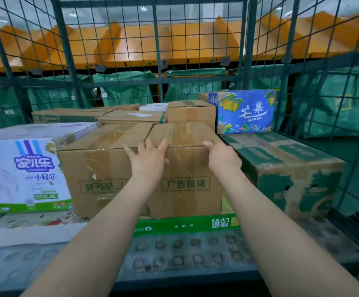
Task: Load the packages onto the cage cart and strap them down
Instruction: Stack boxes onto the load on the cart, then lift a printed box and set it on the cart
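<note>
**Grip on brown box (185, 168) in near row of cage cart (110, 50)**

Left hand (147, 159) lay with fingers spread over the box's near top edge, palm against the front face. Right hand (221, 156) held the top right corner, thumb hooked over the edge; its fingers went round the side and were mostly hidden.

The box stood upright inside the cart, on a flat green carton (185, 225). It touched a second taped box (97, 168) on its left. A worn green-printed box (281, 163) sat just beside it on the right.

Loading was judged well advanced. A white printed box (24, 168) stood at near left, a blue mango box (245, 112) at far right, and several more cartons filled the far rows. The held box appeared seated or nearly so, and the hands seemed to be squaring it up.

Bare cart floor showed at the near edge, so more packages might yet fit. No strap was visible anywhere in view. Strapping was judged not yet started.
</note>
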`<act>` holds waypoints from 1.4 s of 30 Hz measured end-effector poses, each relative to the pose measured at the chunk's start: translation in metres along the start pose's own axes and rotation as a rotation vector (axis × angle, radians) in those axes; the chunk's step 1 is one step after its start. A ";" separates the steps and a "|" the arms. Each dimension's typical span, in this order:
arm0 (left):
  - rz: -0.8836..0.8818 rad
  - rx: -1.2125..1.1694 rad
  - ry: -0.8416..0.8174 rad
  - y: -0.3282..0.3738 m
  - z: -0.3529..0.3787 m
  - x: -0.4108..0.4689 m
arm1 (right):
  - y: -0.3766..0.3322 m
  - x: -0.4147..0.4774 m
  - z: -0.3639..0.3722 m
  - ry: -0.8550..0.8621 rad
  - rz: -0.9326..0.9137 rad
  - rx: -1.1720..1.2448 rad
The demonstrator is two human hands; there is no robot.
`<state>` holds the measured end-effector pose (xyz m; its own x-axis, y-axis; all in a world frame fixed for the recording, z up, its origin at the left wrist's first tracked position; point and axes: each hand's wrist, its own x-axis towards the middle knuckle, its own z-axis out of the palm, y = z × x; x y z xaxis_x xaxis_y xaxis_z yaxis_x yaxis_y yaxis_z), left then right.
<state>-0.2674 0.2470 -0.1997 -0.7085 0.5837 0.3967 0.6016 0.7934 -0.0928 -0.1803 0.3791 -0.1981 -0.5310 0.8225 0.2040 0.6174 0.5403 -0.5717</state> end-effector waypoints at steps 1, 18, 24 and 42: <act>-0.006 -0.005 0.000 0.001 0.001 0.001 | 0.001 0.001 0.002 0.003 -0.004 -0.002; 0.060 -0.096 -0.093 0.052 -0.069 -0.008 | 0.038 -0.019 -0.054 -0.140 -0.040 -0.116; 0.175 -0.477 -0.146 0.124 -0.086 -0.040 | 0.115 -0.040 -0.113 -0.131 -0.004 -0.150; 0.621 -1.045 -0.435 0.384 -0.149 -0.195 | 0.342 -0.195 -0.290 0.167 0.528 -0.168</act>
<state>0.1564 0.4118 -0.1766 -0.1500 0.9687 0.1978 0.7332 -0.0252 0.6795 0.3030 0.4548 -0.2034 -0.0352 0.9978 0.0554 0.8648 0.0582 -0.4988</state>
